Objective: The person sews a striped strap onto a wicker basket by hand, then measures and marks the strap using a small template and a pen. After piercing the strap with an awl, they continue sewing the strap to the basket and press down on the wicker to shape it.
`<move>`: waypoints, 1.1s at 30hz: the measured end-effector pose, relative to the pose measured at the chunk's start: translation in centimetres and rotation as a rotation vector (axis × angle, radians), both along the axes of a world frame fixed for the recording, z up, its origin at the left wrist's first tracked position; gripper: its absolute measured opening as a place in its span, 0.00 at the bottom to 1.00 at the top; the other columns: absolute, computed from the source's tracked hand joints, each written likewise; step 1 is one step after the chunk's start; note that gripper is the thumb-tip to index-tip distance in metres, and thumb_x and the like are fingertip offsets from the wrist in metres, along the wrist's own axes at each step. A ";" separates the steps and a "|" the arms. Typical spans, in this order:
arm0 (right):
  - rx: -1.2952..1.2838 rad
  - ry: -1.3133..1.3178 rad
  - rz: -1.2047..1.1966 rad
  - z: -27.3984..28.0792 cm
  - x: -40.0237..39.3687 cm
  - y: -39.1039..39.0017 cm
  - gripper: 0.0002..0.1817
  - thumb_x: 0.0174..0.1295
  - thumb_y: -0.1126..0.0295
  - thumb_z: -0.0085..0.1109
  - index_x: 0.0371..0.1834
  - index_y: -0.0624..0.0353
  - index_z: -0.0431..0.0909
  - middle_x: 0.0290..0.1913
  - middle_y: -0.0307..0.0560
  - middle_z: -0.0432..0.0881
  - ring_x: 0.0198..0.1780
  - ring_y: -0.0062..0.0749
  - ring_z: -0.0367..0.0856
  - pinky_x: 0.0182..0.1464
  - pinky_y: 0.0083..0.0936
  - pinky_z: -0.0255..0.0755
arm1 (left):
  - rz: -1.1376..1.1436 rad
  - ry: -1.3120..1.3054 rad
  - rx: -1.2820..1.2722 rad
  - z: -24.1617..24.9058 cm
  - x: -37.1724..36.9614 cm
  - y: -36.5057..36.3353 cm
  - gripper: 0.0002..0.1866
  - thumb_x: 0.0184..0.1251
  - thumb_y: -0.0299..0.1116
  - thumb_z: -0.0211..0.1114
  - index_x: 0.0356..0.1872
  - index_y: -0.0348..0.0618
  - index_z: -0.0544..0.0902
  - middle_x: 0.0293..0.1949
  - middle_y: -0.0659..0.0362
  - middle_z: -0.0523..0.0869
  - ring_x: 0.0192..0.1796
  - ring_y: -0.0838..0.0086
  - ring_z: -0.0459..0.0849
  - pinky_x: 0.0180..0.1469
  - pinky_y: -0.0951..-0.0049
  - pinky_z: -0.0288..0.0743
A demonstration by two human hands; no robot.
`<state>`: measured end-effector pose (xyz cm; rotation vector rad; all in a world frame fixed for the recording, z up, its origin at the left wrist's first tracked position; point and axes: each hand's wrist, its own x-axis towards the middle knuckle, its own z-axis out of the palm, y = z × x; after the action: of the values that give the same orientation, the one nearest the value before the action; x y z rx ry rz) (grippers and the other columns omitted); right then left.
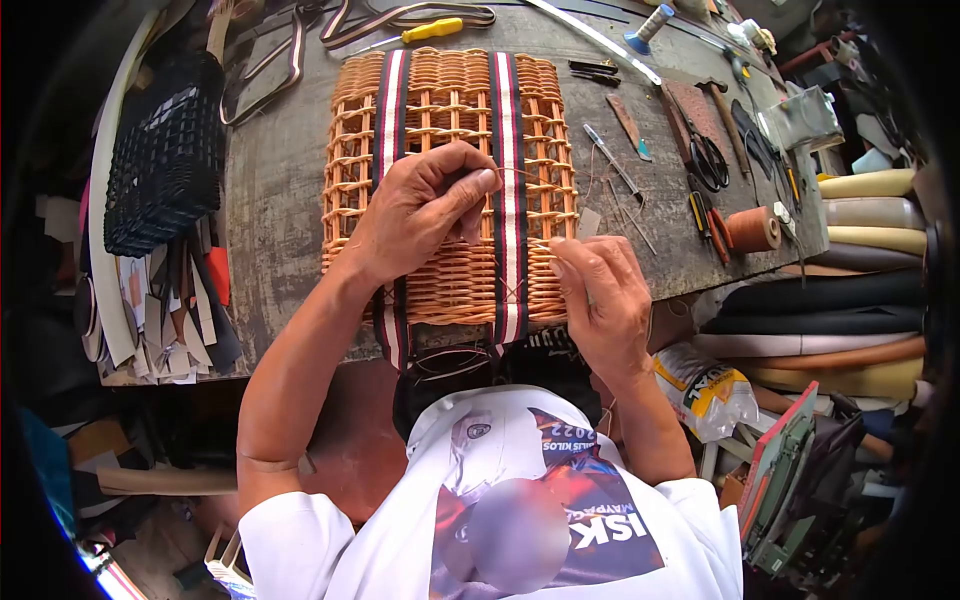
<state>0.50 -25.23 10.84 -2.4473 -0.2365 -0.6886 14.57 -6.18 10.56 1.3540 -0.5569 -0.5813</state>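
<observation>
A light brown wicker basket [450,110] lies on the worktable with two black, white and red striped straps [508,130] running along it. Over the basket's middle, between the straps, my left hand [430,205] is closed, thumb and forefinger pinching a thin dark red thread [535,180] that runs off to the right. My right hand [605,300] is beside the basket's lower right edge, fingers curled and pinched together; what they hold is too small to make out. Crossed red stitches [512,290] show low on the right strap.
On the worktable [275,220] are a yellow screwdriver [432,29], a pen [613,160], black scissors [708,165], a hammer [733,125], pliers [715,228] and a brown thread spool [753,230]. A dark woven basket [165,155] sits left; material rolls [850,290] are stacked right.
</observation>
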 end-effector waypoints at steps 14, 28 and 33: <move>-0.160 0.113 -0.095 1.1 1.8 3.0 0.04 0.59 0.77 0.62 0.36 0.62 0.80 0.32 0.50 0.77 0.39 0.47 0.77 0.42 0.40 0.72 | 0.003 -0.035 0.015 -0.2 0.0 -0.2 0.09 0.79 0.32 0.58 0.44 0.36 0.80 0.23 0.66 0.78 0.25 0.86 0.75 0.28 0.82 0.73; -0.154 0.030 -0.091 0.6 1.3 2.9 0.06 0.57 0.79 0.62 0.38 0.62 0.80 0.35 0.52 0.81 0.42 0.49 0.79 0.46 0.41 0.74 | -0.038 -0.062 -0.006 0.6 0.0 0.1 0.10 0.80 0.33 0.57 0.42 0.37 0.80 0.22 0.67 0.76 0.24 0.86 0.75 0.26 0.83 0.70; -0.241 0.103 -0.061 0.6 1.9 3.0 0.07 0.58 0.77 0.62 0.40 0.62 0.80 0.40 0.53 0.81 0.46 0.48 0.78 0.50 0.40 0.72 | -0.033 -0.024 -0.026 -0.1 0.0 0.0 0.09 0.79 0.33 0.57 0.42 0.37 0.80 0.22 0.67 0.76 0.24 0.85 0.74 0.26 0.83 0.70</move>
<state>2.36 -22.23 11.48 -2.7213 -0.2158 -0.5871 14.59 -6.20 10.48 1.3307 -0.6058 -0.5836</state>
